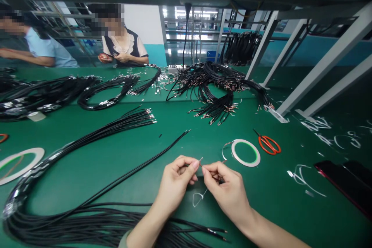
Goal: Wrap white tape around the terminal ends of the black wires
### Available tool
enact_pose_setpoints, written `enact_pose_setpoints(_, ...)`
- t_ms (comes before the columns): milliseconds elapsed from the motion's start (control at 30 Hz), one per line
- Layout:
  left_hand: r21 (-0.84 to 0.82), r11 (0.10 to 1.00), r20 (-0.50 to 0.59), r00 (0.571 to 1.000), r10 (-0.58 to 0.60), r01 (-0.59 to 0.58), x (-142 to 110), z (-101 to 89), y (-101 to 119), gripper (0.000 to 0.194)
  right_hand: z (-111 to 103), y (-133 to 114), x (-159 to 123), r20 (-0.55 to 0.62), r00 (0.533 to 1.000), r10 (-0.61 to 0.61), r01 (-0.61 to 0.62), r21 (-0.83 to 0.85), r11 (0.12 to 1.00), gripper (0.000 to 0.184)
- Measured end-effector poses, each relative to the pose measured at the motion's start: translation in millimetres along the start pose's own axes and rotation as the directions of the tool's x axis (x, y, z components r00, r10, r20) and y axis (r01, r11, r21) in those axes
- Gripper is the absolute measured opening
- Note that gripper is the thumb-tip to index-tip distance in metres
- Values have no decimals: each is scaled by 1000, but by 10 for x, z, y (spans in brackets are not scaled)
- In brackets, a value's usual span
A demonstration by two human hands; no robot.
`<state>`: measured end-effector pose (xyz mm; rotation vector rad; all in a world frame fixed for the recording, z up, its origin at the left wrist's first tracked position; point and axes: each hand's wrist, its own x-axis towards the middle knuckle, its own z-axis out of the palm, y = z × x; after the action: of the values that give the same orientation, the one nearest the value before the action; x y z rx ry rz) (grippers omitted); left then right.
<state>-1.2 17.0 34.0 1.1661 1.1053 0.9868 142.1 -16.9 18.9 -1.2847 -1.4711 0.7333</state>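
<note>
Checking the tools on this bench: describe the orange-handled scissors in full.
The scissors have two looped handles of glossy orange-red plastic and slim dark metal blades, which look closed. They lie flat on the green bench mat, with the blades pointing away from the person and to the left. They sit just right of a white ring of tape, apart from it. Only the mat appears to touch them.

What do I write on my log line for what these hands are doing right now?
left hand: pinches small metal piece | right hand: pinching, held item unclear | nearby: tape roll, orange scissors, black wire bundle
</note>
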Motion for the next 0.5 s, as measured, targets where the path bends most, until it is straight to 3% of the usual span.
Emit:
enact_pose_setpoints(167, -6, 997, -68, 995, 78, -79, 0, 59, -45, 19, 0, 7, -5, 10, 1000, -26, 26, 2, 1000, 10)
enact_pose_setpoints(500, -22, 1000, -17, 1000, 2, -3, -1, 40, -21, 29, 8, 27, 7, 1, 999, 46, -46, 29, 999, 12)
